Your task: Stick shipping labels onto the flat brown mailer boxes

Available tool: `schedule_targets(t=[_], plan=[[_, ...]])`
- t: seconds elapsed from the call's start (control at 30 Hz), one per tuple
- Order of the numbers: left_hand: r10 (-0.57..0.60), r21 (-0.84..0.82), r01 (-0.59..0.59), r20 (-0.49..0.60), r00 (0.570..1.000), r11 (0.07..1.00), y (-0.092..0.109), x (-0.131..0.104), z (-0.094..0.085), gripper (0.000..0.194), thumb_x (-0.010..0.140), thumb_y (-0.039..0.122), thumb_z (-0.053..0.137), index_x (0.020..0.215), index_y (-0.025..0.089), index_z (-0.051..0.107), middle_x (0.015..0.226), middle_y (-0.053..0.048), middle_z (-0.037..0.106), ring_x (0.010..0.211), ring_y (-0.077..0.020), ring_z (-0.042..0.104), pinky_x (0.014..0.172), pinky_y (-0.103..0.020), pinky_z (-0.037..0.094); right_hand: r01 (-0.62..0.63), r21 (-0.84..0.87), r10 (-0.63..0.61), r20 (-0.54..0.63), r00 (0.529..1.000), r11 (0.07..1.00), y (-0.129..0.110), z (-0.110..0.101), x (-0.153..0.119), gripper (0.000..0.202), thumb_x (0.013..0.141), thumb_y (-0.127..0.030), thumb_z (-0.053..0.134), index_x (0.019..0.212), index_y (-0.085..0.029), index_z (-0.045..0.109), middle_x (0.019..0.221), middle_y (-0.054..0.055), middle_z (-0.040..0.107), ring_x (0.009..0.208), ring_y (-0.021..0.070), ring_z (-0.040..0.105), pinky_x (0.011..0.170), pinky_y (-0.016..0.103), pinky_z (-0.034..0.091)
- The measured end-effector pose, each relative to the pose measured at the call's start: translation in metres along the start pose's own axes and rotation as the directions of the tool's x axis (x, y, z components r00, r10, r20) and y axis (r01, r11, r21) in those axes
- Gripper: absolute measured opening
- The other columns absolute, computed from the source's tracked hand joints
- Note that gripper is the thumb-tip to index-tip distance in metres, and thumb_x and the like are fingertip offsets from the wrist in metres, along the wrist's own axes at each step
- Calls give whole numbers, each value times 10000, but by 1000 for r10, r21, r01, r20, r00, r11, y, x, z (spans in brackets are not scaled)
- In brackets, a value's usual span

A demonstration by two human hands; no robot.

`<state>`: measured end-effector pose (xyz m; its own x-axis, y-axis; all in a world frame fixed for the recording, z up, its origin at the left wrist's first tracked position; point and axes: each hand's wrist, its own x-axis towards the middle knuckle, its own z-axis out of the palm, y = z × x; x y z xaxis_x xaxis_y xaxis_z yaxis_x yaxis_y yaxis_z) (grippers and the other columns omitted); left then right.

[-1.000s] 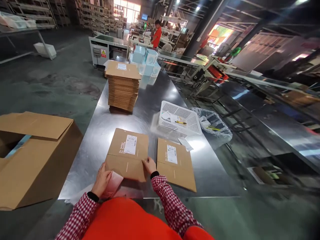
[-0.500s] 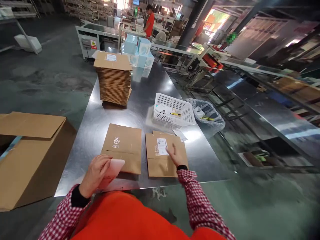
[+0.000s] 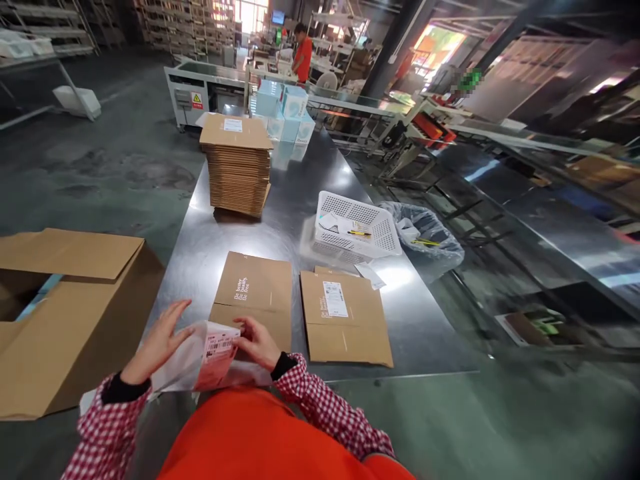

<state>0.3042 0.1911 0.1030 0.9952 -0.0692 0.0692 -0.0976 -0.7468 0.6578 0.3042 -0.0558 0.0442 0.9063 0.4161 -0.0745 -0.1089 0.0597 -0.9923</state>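
Near the table's front edge, a pinkish printed shipping label (image 3: 218,355) with a barcode stands tilted, with whitish backing paper (image 3: 181,363) beside it. My right hand (image 3: 259,345) pinches the label's right edge between thumb and fingers. On the other side, my left hand (image 3: 157,345) is open with its fingers spread, its thumb close to the backing paper; whether it touches is unclear. Behind the label lies a flat cardboard carton (image 3: 255,287) with white printed words, partly hidden by the label and my right hand. To its right is another flat carton (image 3: 350,337) bearing a white label (image 3: 335,299).
A tall stack of flat cartons (image 3: 239,177) stands farther back, with light-blue boxes (image 3: 283,110) behind it. At right are a white perforated basket (image 3: 385,230) and a lined bin (image 3: 440,257). A big open carton (image 3: 110,320) sits left. A person (image 3: 303,57) works far back.
My right hand has moved left from the labelled carton to the label's edge. My left hand has let go and spread its fingers. The label is now turned with its print and whitish backing showing.
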Motion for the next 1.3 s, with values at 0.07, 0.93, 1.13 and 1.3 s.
schedule_targets(t=[0.07,0.93,1.13,1.3], plan=[[130,-66,-126,63,989,990,14,-13,10,530,806,468,538,1271,217,499,1376,-90,508,1274,-248,459,1069,-424,356,14,-51,-13,18,1000,999,0,0,3,350,735,-387,695,1004,-183,599,816,-3,602,721,124,554,687,270,462],[168,-56,-161,190,967,985,-25,-23,108,335,884,345,421,813,203,717,1237,-97,618,1198,-259,530,1005,-456,442,-205,-557,-52,-410,911,805,4,-112,136,502,695,-235,643,1157,-128,479,1076,117,617,968,236,586,904,394,458],[165,-113,-145,196,967,983,-33,-21,114,329,867,231,404,798,174,721,1245,-129,615,1219,-274,514,1020,-495,431,-282,-770,-64,-385,921,572,12,-103,132,753,728,-333,675,1353,-72,346,1352,232,420,1240,336,410,1023,479,324],[136,-147,-110,180,974,983,-34,-22,120,292,839,182,435,783,179,722,1234,-106,624,1214,-254,515,1026,-479,433,-217,-929,-142,-268,953,300,28,-70,132,643,875,-423,503,1415,-120,331,1502,181,260,1390,320,181,1117,521,59]])
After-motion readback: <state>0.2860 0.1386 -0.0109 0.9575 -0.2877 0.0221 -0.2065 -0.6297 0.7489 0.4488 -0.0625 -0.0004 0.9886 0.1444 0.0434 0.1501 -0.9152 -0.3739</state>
